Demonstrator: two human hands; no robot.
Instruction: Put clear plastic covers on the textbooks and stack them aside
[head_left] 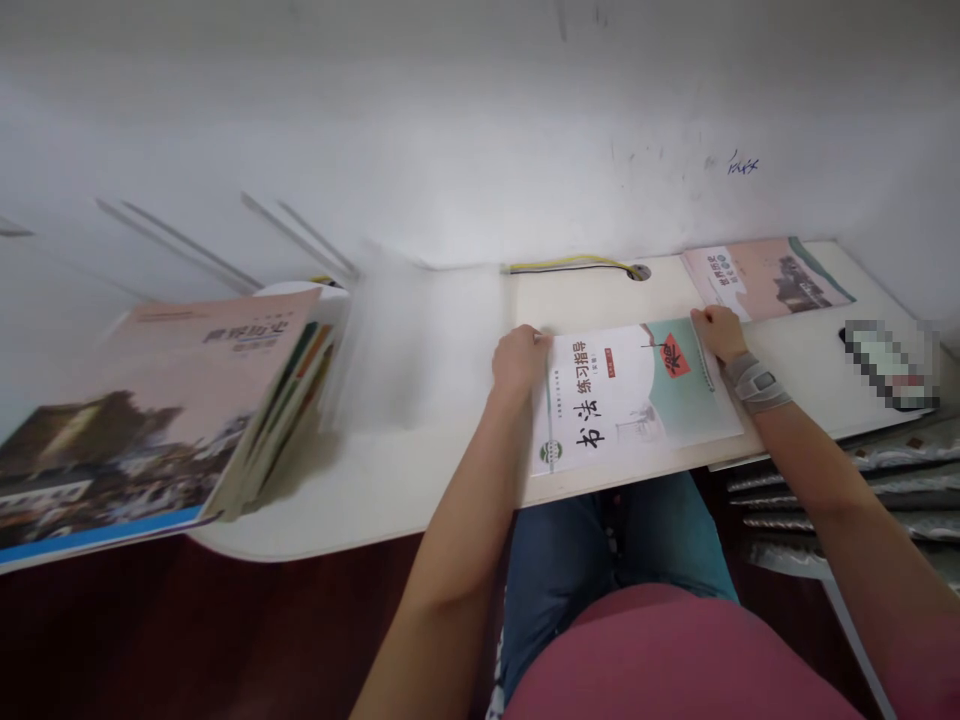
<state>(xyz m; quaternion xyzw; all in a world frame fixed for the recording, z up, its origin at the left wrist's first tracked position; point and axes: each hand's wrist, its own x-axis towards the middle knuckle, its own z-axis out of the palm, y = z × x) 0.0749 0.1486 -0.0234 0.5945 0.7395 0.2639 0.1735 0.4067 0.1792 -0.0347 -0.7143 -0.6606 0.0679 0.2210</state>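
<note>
A calligraphy workbook with a white and green cover lies flat near the front edge of the white desk, its title turned sideways to me. My left hand is closed on its upper left corner, thumb along the edge. At the upper right corner, the fingers of my right hand are curled round the edge; a grey band is on that wrist. Just left of my left hand are clear plastic sheets, blurred and see-through.
A stack of textbooks stands at the left. Behind my right hand lies a pink history book. A phone rests at the right end. Yellow and dark cables run along the wall into a desk hole.
</note>
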